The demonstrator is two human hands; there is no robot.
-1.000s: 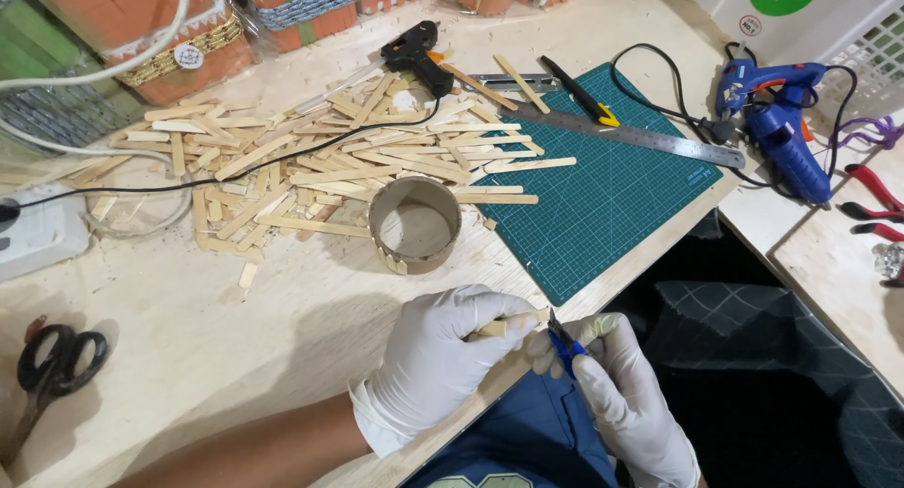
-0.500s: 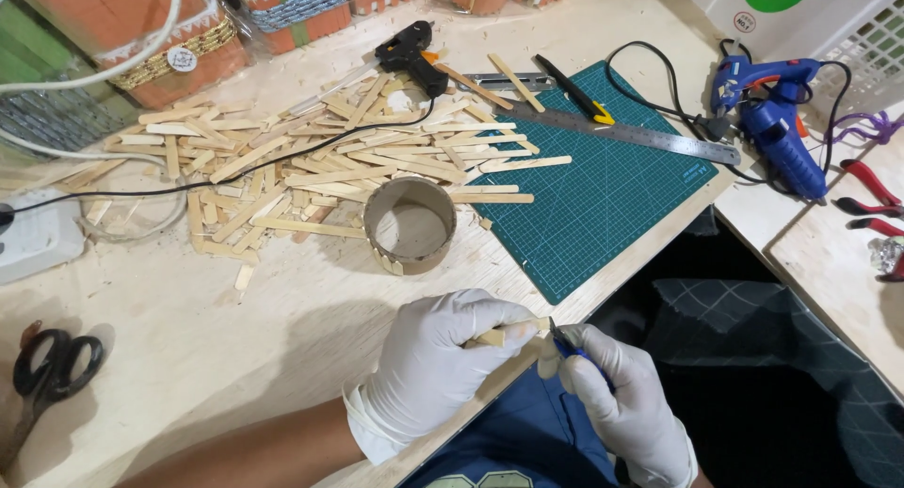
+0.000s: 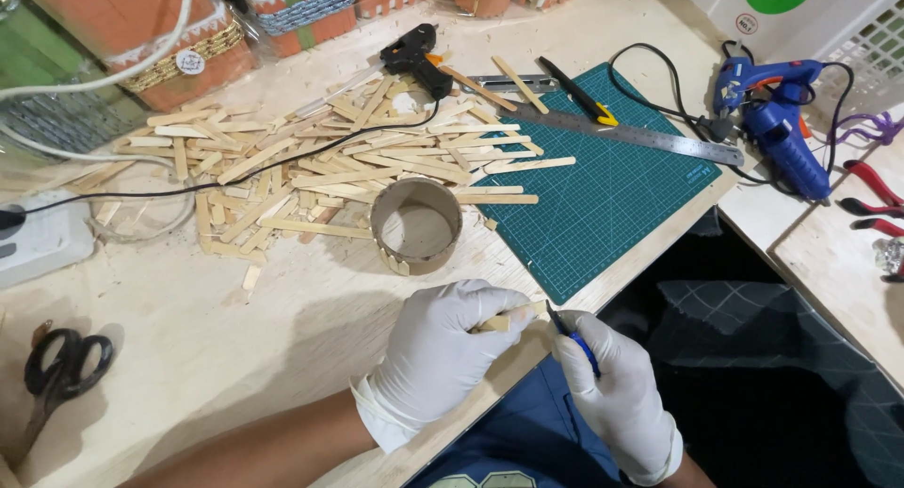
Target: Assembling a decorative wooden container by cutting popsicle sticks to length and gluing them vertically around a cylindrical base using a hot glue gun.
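1. Head view looks down on a pale wooden bench (image 3: 217,356) at whose near edge two white-gloved hands work.
2. At about six o'clock the left hand (image 3: 443,356) has its grip pinched on a short wooden stick (image 3: 508,319), which juts toward three o'clock over the bench edge.
3. Just beside it, the right hand (image 3: 617,394) has its grip pressed around a blue-handled tool (image 3: 574,342); the dark tip meets the stick's free end.
4. At twelve o'clock from the hands stands a short cardboard ring (image 3: 416,226), open end up, with a few sticks fixed to its near wall.
5. Behind the ring, toward eleven o'clock, lies a loose heap of flat wooden sticks (image 3: 311,168), with a black cable draped across it.
6. A green cutting mat (image 3: 612,192) sits at one o'clock, carrying a steel ruler (image 3: 640,135) and a black-and-yellow utility knife (image 3: 579,93).
7. A black glue gun (image 3: 410,50) lies at twelve o'clock, a blue glue gun (image 3: 772,112) at two o'clock.
8. Black scissors (image 3: 56,370) rest at nine o'clock, well apart from the hands.
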